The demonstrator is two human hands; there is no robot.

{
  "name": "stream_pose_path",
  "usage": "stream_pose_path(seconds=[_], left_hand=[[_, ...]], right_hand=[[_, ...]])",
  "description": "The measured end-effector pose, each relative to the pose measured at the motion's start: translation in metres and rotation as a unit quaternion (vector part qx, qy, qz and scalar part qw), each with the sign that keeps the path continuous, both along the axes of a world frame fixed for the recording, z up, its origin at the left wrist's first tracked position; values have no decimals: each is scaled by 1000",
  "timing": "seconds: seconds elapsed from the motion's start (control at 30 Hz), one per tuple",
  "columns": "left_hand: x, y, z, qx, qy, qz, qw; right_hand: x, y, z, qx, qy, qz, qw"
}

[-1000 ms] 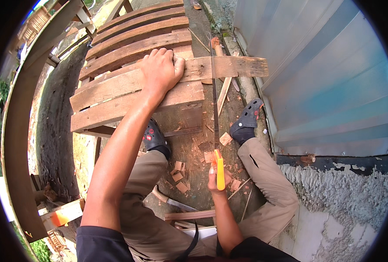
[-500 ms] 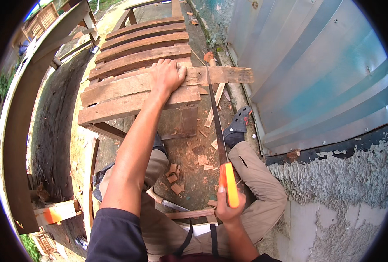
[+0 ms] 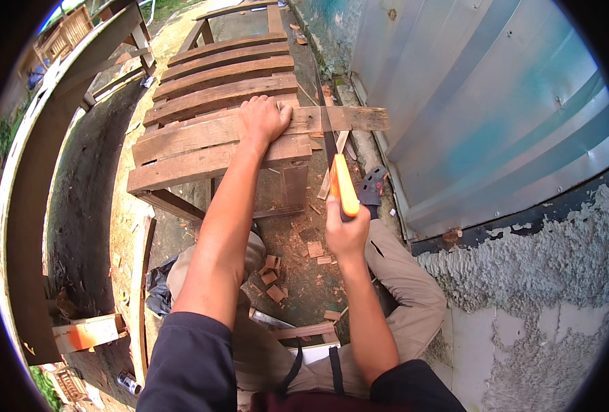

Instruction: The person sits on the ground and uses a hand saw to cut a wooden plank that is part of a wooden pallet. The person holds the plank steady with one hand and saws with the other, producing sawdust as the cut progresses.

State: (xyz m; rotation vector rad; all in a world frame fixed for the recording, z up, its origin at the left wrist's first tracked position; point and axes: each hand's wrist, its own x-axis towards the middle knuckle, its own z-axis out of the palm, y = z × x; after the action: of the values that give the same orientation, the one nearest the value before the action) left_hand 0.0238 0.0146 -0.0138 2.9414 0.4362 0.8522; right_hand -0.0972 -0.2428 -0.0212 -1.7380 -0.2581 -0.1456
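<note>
A loose wooden plank (image 3: 194, 135) lies across the slatted wooden bench (image 3: 229, 88), its right end sticking out past the side. My left hand (image 3: 264, 122) is closed on this plank and bears down on it near the bench's right edge. In my right hand (image 3: 349, 230) is a handsaw (image 3: 343, 185), held by its yellow and orange handle. Its dark blade crosses the overhanging part of the plank, a little right of my left hand, and points away from me. How deep the blade sits in the wood I cannot tell.
Wood offcuts (image 3: 275, 293) and sawdust litter the ground between my legs. A corrugated metal sheet (image 3: 483, 117) stands close on the right, above a rough plastered wall (image 3: 531, 254). Along the left runs a long wooden frame (image 3: 26, 226). Another blade-like tool (image 3: 270, 318) lies low by my legs.
My right hand has pushed the saw forward, away from me, so the handle is now much closer to the plank. My left hand keeps its place on the plank.
</note>
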Motion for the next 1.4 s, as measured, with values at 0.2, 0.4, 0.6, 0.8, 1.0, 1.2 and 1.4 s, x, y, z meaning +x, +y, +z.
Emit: stream_pose_path(seconds=[0.2, 0.4, 0.6, 0.8, 1.0, 1.2, 1.4], left_hand=[[-1, 1, -3, -3, -15, -11, 1000], [-3, -5, -3, -5, -11, -4, 1000], [3, -3, 0, -7, 27, 0, 1000], [-3, 7, -3, -4, 12, -2, 1000], [-5, 5, -8, -14, -16, -12, 1000], [2, 0, -5, 14, -26, -9, 1000], [4, -2, -1, -4, 39, 13, 999]], right_hand=[[-134, -81, -14, -62, -3, 22, 998], [-25, -19, -7, 23, 25, 2, 999], [78, 50, 40, -29, 11, -10, 999], [-65, -33, -1, -25, 34, 17, 999], [-145, -87, -13, -41, 55, 43, 997], [24, 16, -3, 26, -5, -8, 1000], [53, 42, 14, -3, -22, -13, 1000]])
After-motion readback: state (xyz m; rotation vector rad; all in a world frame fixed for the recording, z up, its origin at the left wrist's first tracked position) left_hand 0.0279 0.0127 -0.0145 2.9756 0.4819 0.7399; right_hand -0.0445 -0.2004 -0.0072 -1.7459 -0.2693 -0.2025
